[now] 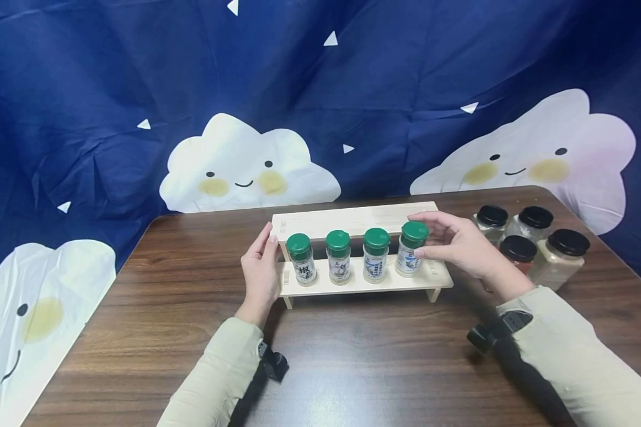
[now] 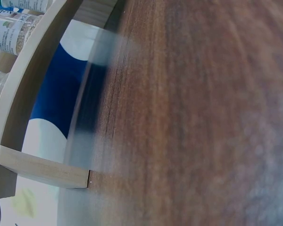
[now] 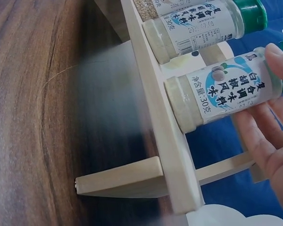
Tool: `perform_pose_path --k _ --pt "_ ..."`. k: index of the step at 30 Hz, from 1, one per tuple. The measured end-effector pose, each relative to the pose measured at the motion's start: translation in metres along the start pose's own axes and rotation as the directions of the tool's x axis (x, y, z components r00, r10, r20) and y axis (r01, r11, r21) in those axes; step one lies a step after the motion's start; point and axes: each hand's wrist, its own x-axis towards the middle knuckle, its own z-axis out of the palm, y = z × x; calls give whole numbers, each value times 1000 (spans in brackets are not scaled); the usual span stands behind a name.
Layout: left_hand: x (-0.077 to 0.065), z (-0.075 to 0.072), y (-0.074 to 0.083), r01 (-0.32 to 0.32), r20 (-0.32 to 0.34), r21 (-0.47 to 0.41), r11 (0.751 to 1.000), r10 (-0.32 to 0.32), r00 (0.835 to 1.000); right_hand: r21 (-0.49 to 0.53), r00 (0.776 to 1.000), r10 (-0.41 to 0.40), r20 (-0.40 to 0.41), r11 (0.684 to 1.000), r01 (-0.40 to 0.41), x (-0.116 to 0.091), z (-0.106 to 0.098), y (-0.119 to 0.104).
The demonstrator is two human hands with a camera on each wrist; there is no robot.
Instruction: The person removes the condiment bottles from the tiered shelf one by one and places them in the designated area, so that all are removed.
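A two-step wooden rack [image 1: 347, 224] stands on the table. Along its lower step [image 1: 355, 289] is a row of seasoning jars with green lids, among them a left-end jar [image 1: 303, 267] and two middle jars, one [image 1: 339, 268] beside the other [image 1: 375, 265]. My right hand [image 1: 462, 243] grips the rightmost seasoning jar [image 3: 226, 89] near its green lid, thumb in front and fingers behind. That jar's base is right at the lower step. At the rack's left end, my left hand [image 1: 262, 273] rests with fingers extended along the side; the left wrist view hides nearly all of it.
Several black-lidded jars, including a large one with pale contents [image 1: 558, 261] and one with red contents [image 1: 517, 252], stand to the right, beyond my right forearm. The brown wooden table [image 1: 352, 356] ends at a blue cloth [image 1: 299, 71] with clouds.
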Motion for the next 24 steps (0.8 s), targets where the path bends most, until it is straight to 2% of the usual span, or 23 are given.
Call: perform_pose_path --k 13,20,24 --pt "1 1 1 -10 -4 -14 1000 9 1000 -32 997 -20 -78 999 18 -2 -4 -8" --pt "0 1 2 -8 -4 -6 1000 8 1000 -120 992 -17 -124 993 2 -7 -11 -18" --pt "0 1 1 -10 1 -9 1000 10 1000 -123 989 -21 -149 992 2 -11 -17 -21"
